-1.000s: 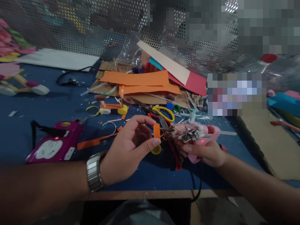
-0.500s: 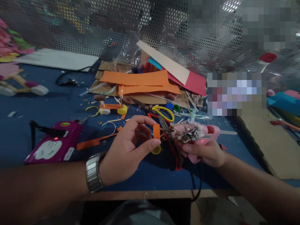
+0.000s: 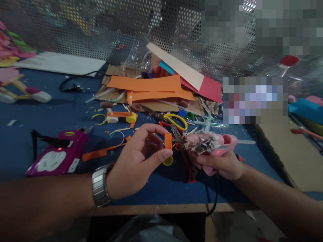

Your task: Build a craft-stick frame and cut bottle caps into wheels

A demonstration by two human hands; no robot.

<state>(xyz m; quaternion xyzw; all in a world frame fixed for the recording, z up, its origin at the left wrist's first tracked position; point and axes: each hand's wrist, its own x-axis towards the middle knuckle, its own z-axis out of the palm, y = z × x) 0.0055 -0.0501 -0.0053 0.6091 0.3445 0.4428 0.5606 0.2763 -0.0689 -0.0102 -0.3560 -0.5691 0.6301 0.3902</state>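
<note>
Between thumb and forefinger, my left hand (image 3: 132, 164) pinches an orange bottle cap (image 3: 168, 141) by its edges, its side turned to the right. My right hand (image 3: 228, 165) is wrapped round a pink hot glue gun (image 3: 228, 146) with a glue stick (image 3: 246, 142) jutting from its rear. Frayed, dirty wrapping (image 3: 203, 142) covers the front of the gun. Its nozzle points left, at or very close to the cap; whether they touch I cannot tell. Beneath the hands lie red-handled scissors (image 3: 192, 175) and a yellow cap (image 3: 168, 161).
A purple device (image 3: 59, 153) with a black cord stands on the left. Behind the hands are yellow-handled scissors (image 3: 183, 122), a small cap-wheeled model (image 3: 121, 117) and orange paper (image 3: 151, 84). Cardboard (image 3: 290, 151) lies at right; perforated metal (image 3: 101, 30) rises at the back.
</note>
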